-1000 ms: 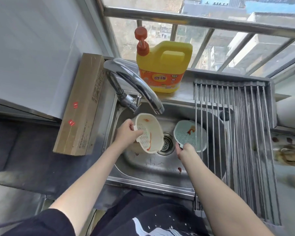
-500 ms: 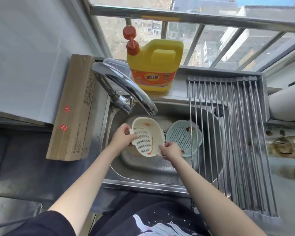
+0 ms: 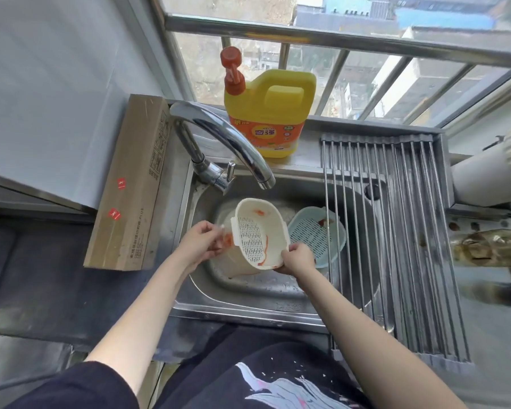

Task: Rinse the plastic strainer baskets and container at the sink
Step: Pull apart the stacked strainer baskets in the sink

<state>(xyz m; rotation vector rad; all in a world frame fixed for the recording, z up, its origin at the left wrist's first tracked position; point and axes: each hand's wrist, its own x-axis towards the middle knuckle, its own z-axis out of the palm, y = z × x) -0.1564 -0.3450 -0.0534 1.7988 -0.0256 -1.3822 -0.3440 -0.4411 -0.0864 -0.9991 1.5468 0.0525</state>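
Left of the sink (image 3: 289,317), a long cardboard box (image 3: 130,184) lies on the dark bench (image 3: 36,261), its far end against the wall. At the sink's back left corner stands a chrome faucet (image 3: 219,137), its spout arching over the basin; no water flow is visible.

Over the basin, below the spout, a cream strainer basket (image 3: 255,236) is held tilted, its slotted bottom facing the camera. Orange-red residue marks its inside and its left rim. It appears to sit nested in a cream outer container (image 3: 239,262), which shows below its left side. The left hand (image 3: 201,245) grips the left rim, fingers curled round it. The right hand (image 3: 298,259) grips the lower right rim, fingers curled under the edge.

Just right of the cream basket, inside the sink, a pale blue strainer basket (image 3: 316,234) rests tilted, with a red scrap near its upper edge; its right part lies under the rack.

Behind the sink, on the window ledge, stands a yellow detergent jug (image 3: 273,113) with a red pump. Across the sink's right portion lies a roll-up rack (image 3: 410,231) of metal rods.
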